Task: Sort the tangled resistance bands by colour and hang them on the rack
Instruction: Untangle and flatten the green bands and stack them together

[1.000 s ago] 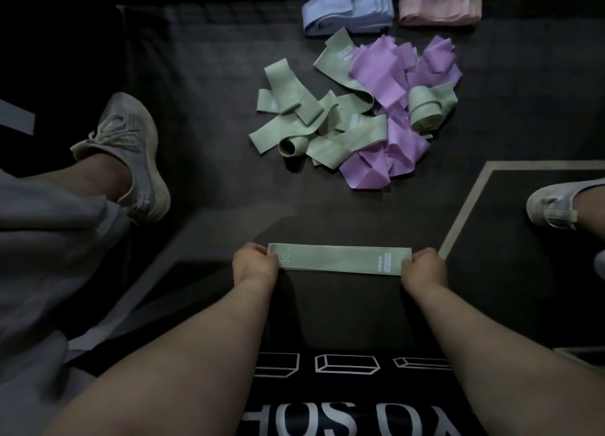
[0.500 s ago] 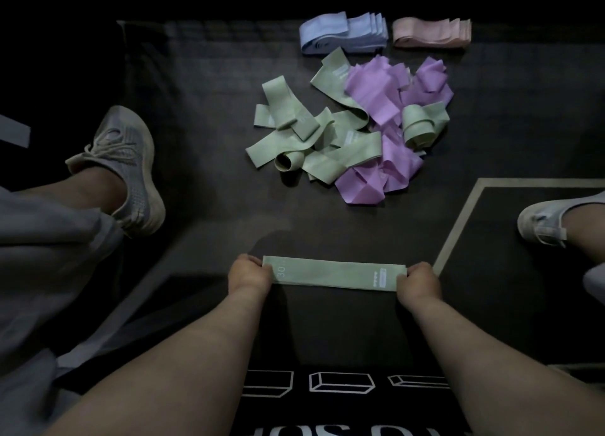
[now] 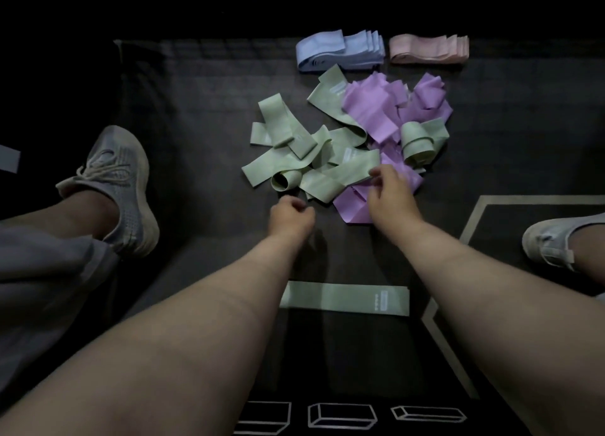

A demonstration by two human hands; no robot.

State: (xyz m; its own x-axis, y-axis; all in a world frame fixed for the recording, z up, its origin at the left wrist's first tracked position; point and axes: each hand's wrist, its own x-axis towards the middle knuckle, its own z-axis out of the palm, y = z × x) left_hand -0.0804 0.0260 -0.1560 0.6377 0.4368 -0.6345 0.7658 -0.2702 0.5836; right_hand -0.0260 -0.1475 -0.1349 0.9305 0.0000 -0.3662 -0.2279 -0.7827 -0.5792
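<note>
The right hand (image 3: 389, 200) pinches the free end of a green band (image 3: 343, 173) in the green-and-purple tangle (image 3: 376, 118) on the mat (image 3: 203, 108), while the left hand (image 3: 289, 216) is curled empty beside it; the band looks light, limp and stretchy, so it is best drawn out by that end.

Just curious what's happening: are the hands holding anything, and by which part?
The left hand is curled and empty. The right hand has fingertips at the end of a tangled green band; whether it pinches it cannot be told.

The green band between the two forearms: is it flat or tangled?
Flat. The green band lies as one straight strip, apart from the tangled pile.
</note>
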